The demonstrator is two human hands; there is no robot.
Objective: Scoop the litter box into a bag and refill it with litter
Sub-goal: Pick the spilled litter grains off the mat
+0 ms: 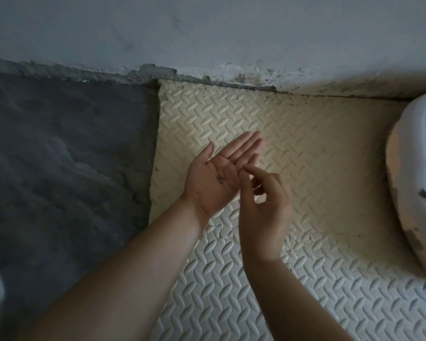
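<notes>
**A:** Where does the box lie from the hands?

**B:** Off to the right. A pale rounded tub [403, 193] at the right edge of the mat [305, 134] is cut by the frame, and I take it for the litter box (only its left side shows, smeared with dark patches). It is well apart from both hands.

**A:** And the hands themselves?

**B:** They are together over the middle of the mat. The left hand [216, 173] is palm up with its fingers straight and a dark speck [220, 178] on the palm. The right hand [266, 205] is just beside it, loosely curled, with one of its fingers [253, 171] touching the left hand by the little finger. I cannot tell whether it pinches a grain or nothing.

**A:** Which hand is nearer the tub?

**B:** The right, since it lies between the left hand and the tub. A reach would go rightward across bare mat.

**A:** How does the tub's long axis run?

**B:** It seems to run near to far, along the mat's right edge, from close to the wall [207, 33] back toward the person. With so little showing, that is only a judgement.

**A:** Any scoop, bag or litter?

**B:** None in view. The left edge of the mat meets dark floor [59, 143]. My guess is the speck gets picked off before any reach to the tub.
</notes>
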